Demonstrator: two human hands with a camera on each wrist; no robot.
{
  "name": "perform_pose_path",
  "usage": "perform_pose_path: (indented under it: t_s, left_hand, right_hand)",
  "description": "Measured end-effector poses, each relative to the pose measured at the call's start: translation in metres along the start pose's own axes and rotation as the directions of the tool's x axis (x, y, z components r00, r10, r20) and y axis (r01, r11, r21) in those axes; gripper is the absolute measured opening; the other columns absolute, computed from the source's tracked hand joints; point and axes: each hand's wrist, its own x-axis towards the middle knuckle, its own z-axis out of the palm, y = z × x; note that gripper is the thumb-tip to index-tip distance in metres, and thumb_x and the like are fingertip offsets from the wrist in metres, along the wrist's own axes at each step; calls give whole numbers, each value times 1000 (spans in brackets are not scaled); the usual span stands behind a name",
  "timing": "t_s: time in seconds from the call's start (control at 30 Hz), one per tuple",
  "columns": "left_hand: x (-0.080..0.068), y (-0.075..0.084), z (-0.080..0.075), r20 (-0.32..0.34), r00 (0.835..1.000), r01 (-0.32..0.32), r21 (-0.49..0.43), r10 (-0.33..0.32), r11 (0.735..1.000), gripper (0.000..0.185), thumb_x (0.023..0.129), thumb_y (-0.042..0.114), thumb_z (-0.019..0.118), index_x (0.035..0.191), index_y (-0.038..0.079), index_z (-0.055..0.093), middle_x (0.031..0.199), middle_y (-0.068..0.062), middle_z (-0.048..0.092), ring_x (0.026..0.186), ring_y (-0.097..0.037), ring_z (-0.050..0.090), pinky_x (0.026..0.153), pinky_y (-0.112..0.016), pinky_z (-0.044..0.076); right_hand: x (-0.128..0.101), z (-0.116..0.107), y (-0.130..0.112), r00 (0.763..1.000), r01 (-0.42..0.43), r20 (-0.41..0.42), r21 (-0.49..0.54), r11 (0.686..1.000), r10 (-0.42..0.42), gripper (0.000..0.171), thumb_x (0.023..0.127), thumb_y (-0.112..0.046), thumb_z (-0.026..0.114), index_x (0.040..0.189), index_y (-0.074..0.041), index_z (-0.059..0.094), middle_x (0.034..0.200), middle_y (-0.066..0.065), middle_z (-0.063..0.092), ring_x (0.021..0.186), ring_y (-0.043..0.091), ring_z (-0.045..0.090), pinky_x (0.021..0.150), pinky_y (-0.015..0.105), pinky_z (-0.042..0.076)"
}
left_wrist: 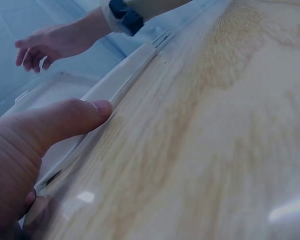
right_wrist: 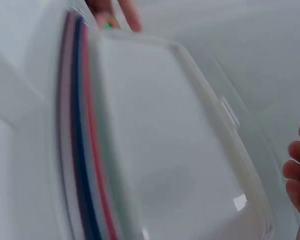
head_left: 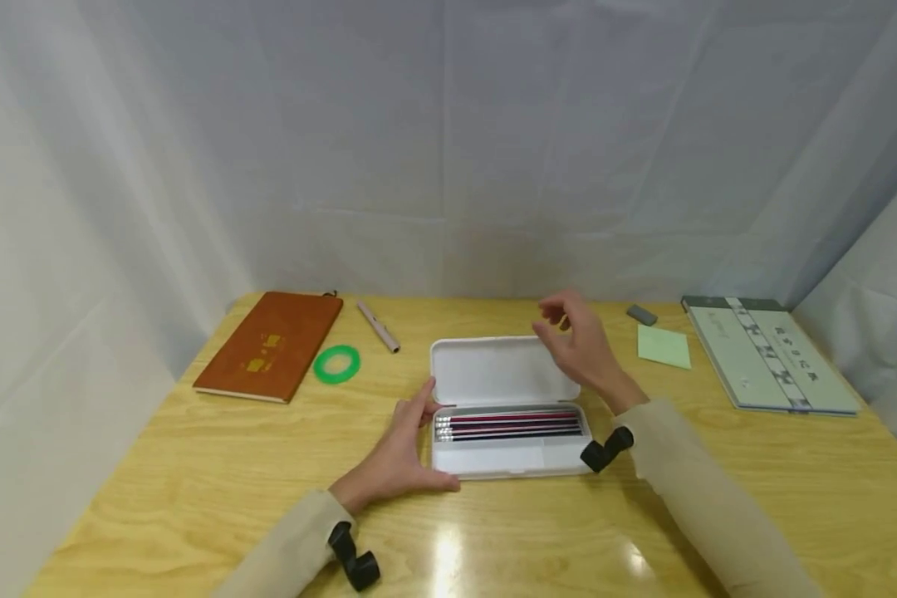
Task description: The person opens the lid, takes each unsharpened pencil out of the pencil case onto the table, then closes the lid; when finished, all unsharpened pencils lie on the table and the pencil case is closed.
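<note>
- We see the white pencil case [head_left: 508,453] lying open at the middle of the wooden table [head_left: 194,490], its lid [head_left: 493,371] folded back away from us and a row of pencils [head_left: 512,425] lined up in the tray.
- Our left hand [head_left: 407,453] rests at the left end of the pencil case: the thumb lies along the near front edge and the fingers reach up along the short left side, loosely bent around the corner and touching it.
- In the left wrist view the thumb of that left hand [left_wrist: 45,135] lies flat against the case's white rim [left_wrist: 125,80], pressed to it rather than pinching.
- Our right hand [head_left: 579,340] hangs above the right part of the lid, fingers relaxed and slightly curled, with nothing in it. We cannot tell from the head view whether the fingertips touch the lid's far edge.
- The right wrist view is blurred; we make out the inside of the lid [right_wrist: 160,135], the coloured pencils [right_wrist: 80,140] as streaks, and fingertips of the right hand [right_wrist: 296,172] at the right edge, apart from the plastic.
- On the left of the table lie a brown notebook [head_left: 272,345], a green tape ring [head_left: 337,364] and a pen [head_left: 378,325].
- On the right lie a green sticky note [head_left: 664,346], a small grey eraser [head_left: 641,314] and a pale book [head_left: 770,353].
</note>
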Motion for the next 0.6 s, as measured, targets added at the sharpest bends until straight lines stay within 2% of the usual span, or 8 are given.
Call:
perform_pose_path:
  t_s: [0.07,0.13,0.2,0.23,0.3,0.37,0.43,0.6]
  left_hand:
    - [0,0,0,-1,1000,-2,-2,2,1000,137,52,36,94,156,15,7,133,4,50,123,-17,41,110,-43,36]
    - [0,0,0,0,1000,1,-1,-1,1000,137,52,35,94,156,15,7,133,3,49,123,-17,41,110,-43,36]
    - [0,0,0,0,1000,4,1,-4,1000,136,53,33,94,156,16,7,132,3,48,123,-17,41,110,-42,36]
    - [0,0,0,1,1000,4,3,-4,1000,135,54,32,94,156,16,6,132,3,48,122,-17,41,110,-42,36]
    - [-1,1,0,3,1000,5,8,-6,1000,134,55,30,93,156,17,6,133,3,47,122,-16,41,110,-42,36]
    - [-1,1,0,3,1000,5,12,-5,1000,132,57,28,92,156,17,6,132,2,46,121,-16,42,109,-42,37]
    - [-1,1,0,4,1000,5,18,-5,1000,131,57,28,92,156,16,7,132,2,46,120,-16,42,108,-42,37]
    - [0,0,0,5,1000,-2,26,2,1000,131,57,27,91,156,17,6,133,2,45,120,-16,41,108,-42,37]
  right_hand:
    - [-9,1,-7,995,98,-25,-9,995,-98,15,84,-4,66,98,2,62,75,8,58,64,15,49,57,23,41]
    - [-19,2,-13,989,141,37,-35,989,-140,8,83,-2,66,90,-2,65,64,0,54,55,6,43,49,18,37]
    - [-29,1,-19,981,119,163,-49,992,-110,5,83,-2,66,86,-5,67,59,-6,51,51,0,38,47,16,34]
    - [-34,0,-22,968,91,241,-63,994,-73,5,84,-3,66,86,-6,68,58,-7,50,50,-1,37,47,16,35]
    - [-42,-1,-24,922,24,387,-93,995,14,6,86,-6,65,87,-9,69,57,-10,49,50,-3,36,47,17,35]
    - [-48,-1,-24,872,-19,485,-102,995,67,5,87,-9,66,89,-11,71,56,-11,48,50,-4,36,47,17,36]
    - [-53,1,-22,840,-37,536,-102,994,86,4,88,-13,67,90,-12,71,55,-12,47,49,-4,36,48,17,36]
    - [-57,7,-17,832,-32,549,-97,995,80,4,87,-16,70,90,-13,71,55,-13,48,50,-5,37,49,16,36]
